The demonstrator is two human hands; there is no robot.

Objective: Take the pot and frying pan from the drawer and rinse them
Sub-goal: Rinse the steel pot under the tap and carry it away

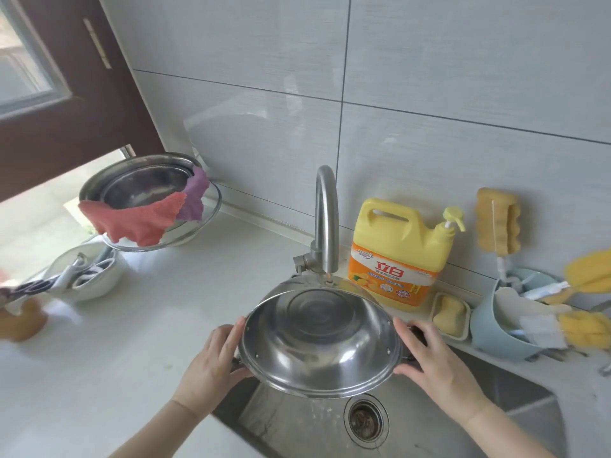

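A stainless steel pot is held above the sink, tilted so its inside faces me. My left hand grips its left handle and my right hand grips its right handle. The pot's far rim sits just under the spout of the steel tap. A thin film of water runs off the pot's lower rim into the basin near the drain. No frying pan is in view.
A yellow detergent jug stands right of the tap, with a soap dish and a blue caddy of brushes beyond. Back left, stacked steel bowls carry red and purple cloths; a white bowl holds utensils.
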